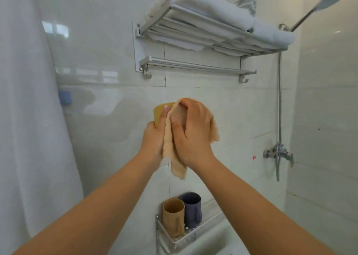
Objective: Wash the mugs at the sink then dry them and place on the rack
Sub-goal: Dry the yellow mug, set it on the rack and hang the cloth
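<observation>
My left hand (154, 138) grips a yellow mug (160, 112), held up in front of the tiled wall. My right hand (193, 131) presses a peach cloth (170, 142) against the mug's side; the cloth wraps the mug's right part and hangs down between my wrists. Most of the mug is hidden by the cloth and my fingers. Below, a tan mug (173, 217) and a dark blue mug (191, 209) stand upright side by side in a small wall rack (181, 240).
A metal towel shelf (203, 36) with folded white towels hangs above, with a bar (193, 67) under it. A shower head (329, 0), hose and mixer tap (279, 154) are on the right. A white curtain (29, 119) fills the left.
</observation>
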